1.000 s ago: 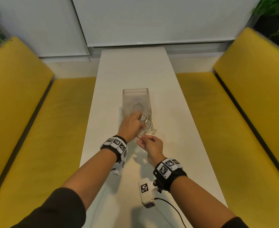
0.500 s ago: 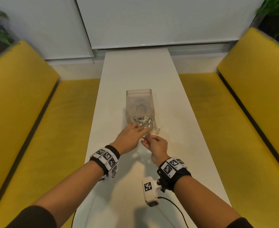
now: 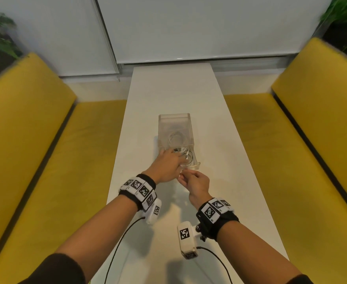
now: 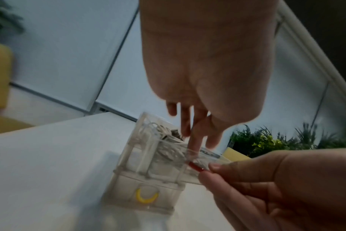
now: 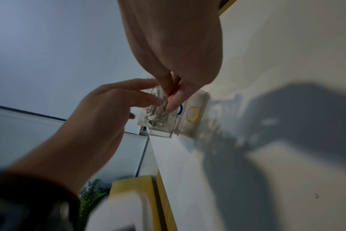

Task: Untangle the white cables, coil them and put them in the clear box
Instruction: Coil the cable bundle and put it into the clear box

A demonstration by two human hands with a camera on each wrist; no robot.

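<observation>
Head view: the clear box (image 3: 175,128) sits mid-table (image 3: 168,89) with the white cables (image 3: 186,155) inside; the left hand (image 3: 165,168) presses them with straight fingers.

Left wrist view: the right hand (image 4: 267,179) pinches the drawer's front edge; hold the coils down and slide slowly.

Right wrist view: 2 coloured arcs mark the box front; keep plugs clear of the gap.
</observation>
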